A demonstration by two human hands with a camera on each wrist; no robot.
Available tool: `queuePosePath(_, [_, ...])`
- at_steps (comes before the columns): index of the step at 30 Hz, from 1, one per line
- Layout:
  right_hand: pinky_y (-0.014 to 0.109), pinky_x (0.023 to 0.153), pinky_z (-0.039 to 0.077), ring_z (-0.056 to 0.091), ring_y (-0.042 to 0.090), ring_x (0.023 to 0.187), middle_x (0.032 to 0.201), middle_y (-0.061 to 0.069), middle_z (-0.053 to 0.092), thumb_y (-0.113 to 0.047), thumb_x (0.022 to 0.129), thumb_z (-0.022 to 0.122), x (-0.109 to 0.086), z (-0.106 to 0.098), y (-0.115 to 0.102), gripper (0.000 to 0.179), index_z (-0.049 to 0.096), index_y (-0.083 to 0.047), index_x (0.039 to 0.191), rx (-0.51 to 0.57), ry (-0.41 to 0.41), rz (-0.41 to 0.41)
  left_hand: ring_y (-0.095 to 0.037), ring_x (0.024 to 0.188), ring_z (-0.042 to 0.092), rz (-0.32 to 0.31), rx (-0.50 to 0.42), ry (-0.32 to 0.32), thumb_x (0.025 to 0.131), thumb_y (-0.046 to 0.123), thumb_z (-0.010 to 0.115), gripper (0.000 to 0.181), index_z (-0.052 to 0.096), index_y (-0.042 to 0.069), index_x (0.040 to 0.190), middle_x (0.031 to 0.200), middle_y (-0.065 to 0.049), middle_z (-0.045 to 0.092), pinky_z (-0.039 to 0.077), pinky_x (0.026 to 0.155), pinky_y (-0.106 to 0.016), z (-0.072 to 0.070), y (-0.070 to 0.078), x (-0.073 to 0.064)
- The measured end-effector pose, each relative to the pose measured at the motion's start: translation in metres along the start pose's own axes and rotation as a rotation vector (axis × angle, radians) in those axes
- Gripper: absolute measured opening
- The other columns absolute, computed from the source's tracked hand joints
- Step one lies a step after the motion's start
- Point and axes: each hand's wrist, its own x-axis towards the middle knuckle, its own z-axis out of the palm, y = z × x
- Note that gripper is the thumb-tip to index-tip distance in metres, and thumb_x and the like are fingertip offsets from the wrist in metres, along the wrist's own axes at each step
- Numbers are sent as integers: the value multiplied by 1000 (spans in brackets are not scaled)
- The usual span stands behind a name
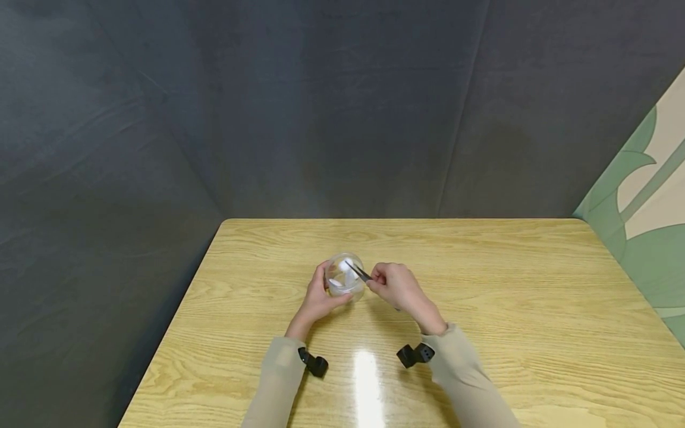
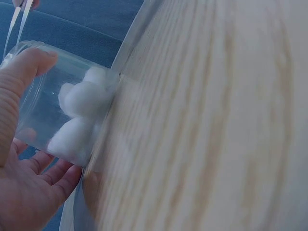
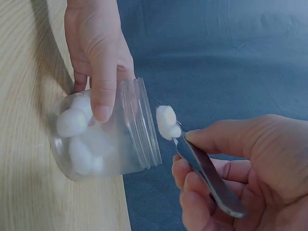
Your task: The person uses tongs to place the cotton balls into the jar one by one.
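Note:
A clear screw-top jar (image 1: 337,290), lidless, stands on the wooden table with several white cotton balls (image 2: 83,100) in its lower part. My left hand (image 1: 318,302) grips it round the side, thumb on the near wall and fingers on the other side. Metal tweezers (image 3: 207,175) are pinched between the thumb and fingers of my right hand (image 1: 398,288). Their tips hold a white cotton ball (image 3: 166,121) just outside the jar's mouth, apart from the rim in the right wrist view. Part of the tweezers also shows at the top of the left wrist view.
The wood-grain table (image 1: 535,309) extends to both sides of the hands. A dark cloth (image 1: 342,119) hangs behind its back edge and along the left. A green and beige patterned surface (image 1: 642,238) is at the right.

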Motion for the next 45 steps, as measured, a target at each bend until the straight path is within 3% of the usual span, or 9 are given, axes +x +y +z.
queuePosePath(4, [24,48,36,42,8,49,61,-3,53,-9,84,68,1,1,-1,13,61,-6,74,-6,-7,29,-34,121,42,0,-6,6,74,7,78,81,31,3,140,136,-21,41,37,94,-50,2,-13,3])
queuePosePath(9, [24,48,36,42,8,49,60,-2,52,-10,85,67,2,2,-2,13,61,-6,75,-10,-15,54,-41,122,40,5,-28,-17,75,0,75,79,29,-6,138,136,-30,38,35,95,-53,-2,12,-3])
queuePosePath(14, [25,48,36,42,9,49,61,-2,52,-11,85,67,1,1,-3,13,60,-6,75,-7,-25,83,-42,120,41,-7,-6,-21,75,1,75,79,28,-6,139,134,-29,39,37,93,-50,-3,19,-6])
queuePosePath(26, [26,45,37,43,10,46,62,-1,53,-13,86,67,-2,-1,-2,13,60,-7,76,1,-27,122,-45,118,42,12,-16,-9,75,1,75,78,29,-8,138,133,-30,40,37,93,-53,-2,18,-6])
queuePosePath(45, [27,48,37,43,11,49,61,-1,53,-10,83,68,-11,-11,10,11,61,-5,77,-33,28,120,-43,114,44,8,-20,-2,74,1,76,79,30,-8,138,131,-29,41,39,90,-47,-2,15,-6])
